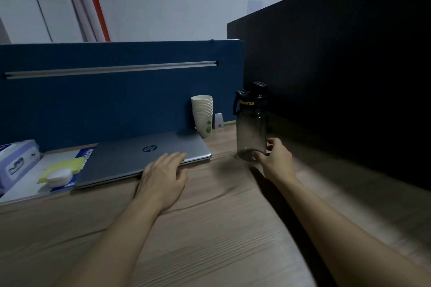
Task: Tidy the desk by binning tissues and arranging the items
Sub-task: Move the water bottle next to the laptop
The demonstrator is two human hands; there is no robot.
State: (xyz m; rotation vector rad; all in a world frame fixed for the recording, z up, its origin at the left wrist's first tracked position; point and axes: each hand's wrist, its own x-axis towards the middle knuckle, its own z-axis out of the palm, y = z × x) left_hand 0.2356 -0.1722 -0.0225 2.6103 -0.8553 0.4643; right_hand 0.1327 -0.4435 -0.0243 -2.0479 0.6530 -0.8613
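A dark see-through sports bottle (251, 121) with a black lid stands upright on the wooden desk (210, 228) at the right. My right hand (276, 158) grips its base with curled fingers and thumb. My left hand (164, 176) rests flat on the front edge of a closed silver laptop (130, 158). A stack of white paper cups (203, 115) stands behind the laptop, by the blue partition. A tissue pack (16, 162) lies at the far left.
A blue notebook (86, 154), a yellow sticky pad (67, 165) and a white round lid (58, 177) lie left of the laptop. The blue partition (105, 100) closes the back. A tall dark cabinet (349, 77) walls the right side.
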